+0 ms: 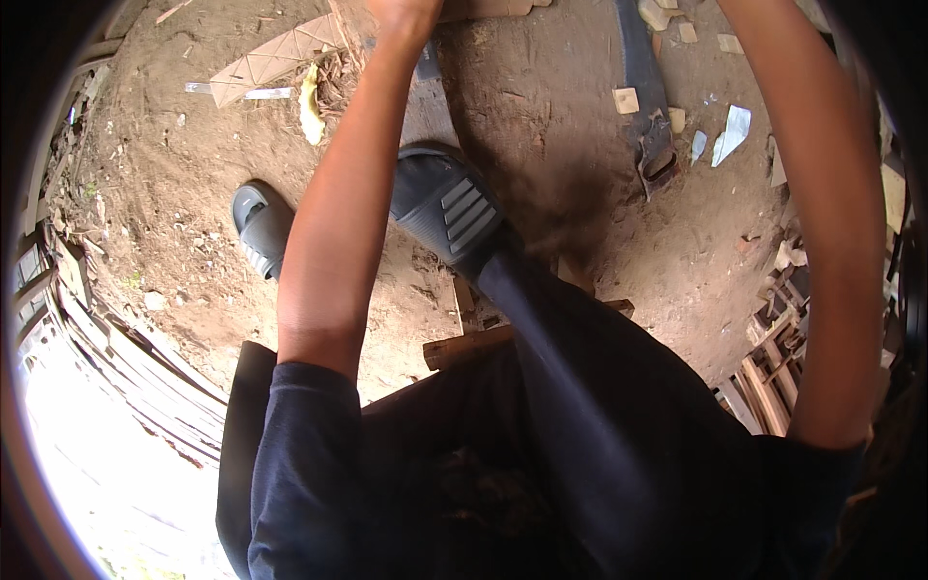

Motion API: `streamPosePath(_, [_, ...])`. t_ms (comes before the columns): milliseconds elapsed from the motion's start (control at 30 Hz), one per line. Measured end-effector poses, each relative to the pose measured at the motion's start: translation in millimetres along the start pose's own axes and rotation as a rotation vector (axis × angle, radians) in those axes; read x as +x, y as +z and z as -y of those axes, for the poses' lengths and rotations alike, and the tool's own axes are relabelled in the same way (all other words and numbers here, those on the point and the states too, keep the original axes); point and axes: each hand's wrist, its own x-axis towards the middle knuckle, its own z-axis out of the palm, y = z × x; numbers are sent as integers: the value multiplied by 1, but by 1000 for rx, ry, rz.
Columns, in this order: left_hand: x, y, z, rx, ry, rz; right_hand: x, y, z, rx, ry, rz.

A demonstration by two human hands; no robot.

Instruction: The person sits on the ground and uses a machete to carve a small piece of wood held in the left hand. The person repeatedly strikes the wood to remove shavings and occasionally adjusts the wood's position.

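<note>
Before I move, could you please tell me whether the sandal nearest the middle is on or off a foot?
On: the striped sandal sits at the end of the dark trouser leg, which runs straight into it.

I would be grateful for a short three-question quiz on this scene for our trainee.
1. True or false: the yellowish scrap lies farther left than the larger white fragment.
2. Choose one. The sandal on the foot near the picture's centre is: A) plain red; B) dark with grey stripes; C) all white.
3. Which hand is wholly out of view, and where is the other?

Key: 1. True. 2. B. 3. The right hand; the left hand is at the upper edge, partly cut off.
</note>
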Motion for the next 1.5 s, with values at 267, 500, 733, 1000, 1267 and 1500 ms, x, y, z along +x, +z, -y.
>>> streamPosePath(267, [2, 8, 10, -35, 444, -271, -18, 2, -3, -38, -155, 47])
streamPosePath(500, [3, 19, 20, -33, 273, -264, -19, -2, 4, -161, -124, 186])
streamPosePath(733, [-4, 17, 17, 49, 7, -104, -15, 1, -1, -103, -2, 211])
streamPosePath(1000, [-6, 26, 20, -4, 44, -111, -44, 6, -16, 63, -41, 151])
streamPosePath(1267, [1, 33, 31, -66, 56, -186, -45, -2, 10, 47, 54, -28])
streamPosePath(1500, [-9, 38, 45, -204, 240, -293, -43, 3, 6, -7, -23, 325])
